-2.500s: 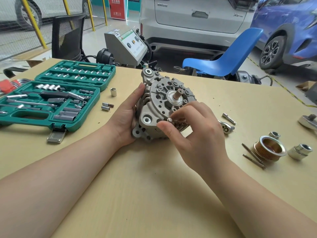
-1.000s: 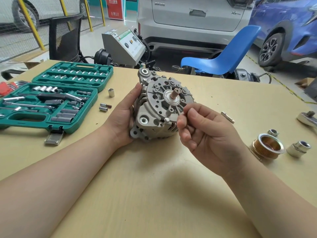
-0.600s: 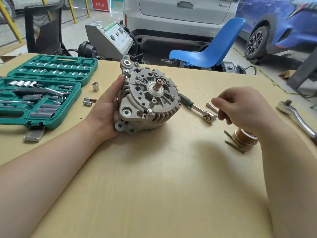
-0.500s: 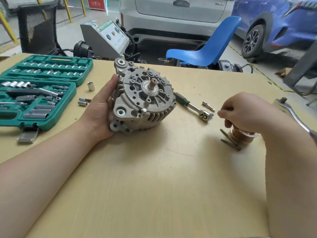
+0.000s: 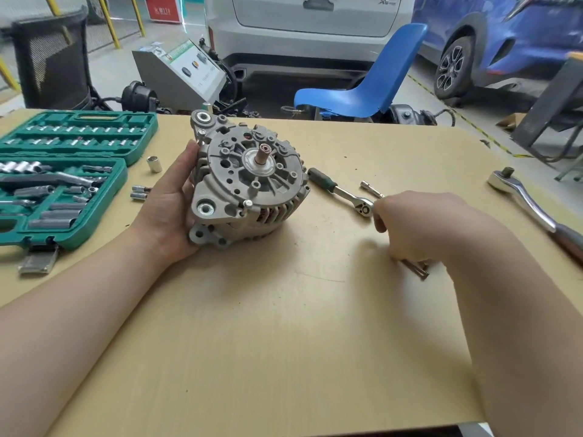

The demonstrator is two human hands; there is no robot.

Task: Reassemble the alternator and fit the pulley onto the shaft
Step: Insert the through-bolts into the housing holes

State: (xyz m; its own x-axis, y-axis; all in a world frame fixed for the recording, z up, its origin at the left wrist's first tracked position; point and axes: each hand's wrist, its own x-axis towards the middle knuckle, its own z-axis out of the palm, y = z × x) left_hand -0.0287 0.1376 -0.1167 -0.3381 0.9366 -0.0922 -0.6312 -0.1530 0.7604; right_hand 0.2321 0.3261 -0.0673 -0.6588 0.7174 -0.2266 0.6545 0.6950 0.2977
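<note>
Right hand (image 5: 419, 227) has left the alternator (image 5: 249, 187) and dropped to the long bolts (image 5: 418, 269) at centre right of the frame, covering the spot where the pulley sat; pulley no longer visible, presumably under the hand. Fingers curl down onto the bolts, but I can't tell if they actually hold one yet. Left hand (image 5: 172, 212) unchanged: open palm flat against the housing's left side, propping the alternator tilted on the bench (image 5: 284, 342) at centre left, shaft (image 5: 262, 154) pointing up toward the camera. One bolt head (image 5: 247, 203) sits proud at the lower edge of the housing.

Risks, as I judge them:
- Alternator rests on its rim, steadied by one palm only. Ease off and it rolls.
- Bolts are thin and lie flat; a blind grab may knock one or nudge the hidden pulley.
- Seated bolt looks hand-started only; cross-threading is possible if it's driven askew.

Small ratchet (image 5: 342, 193) lies just left of the right hand. Socket case (image 5: 66, 175) sits open at left.
</note>
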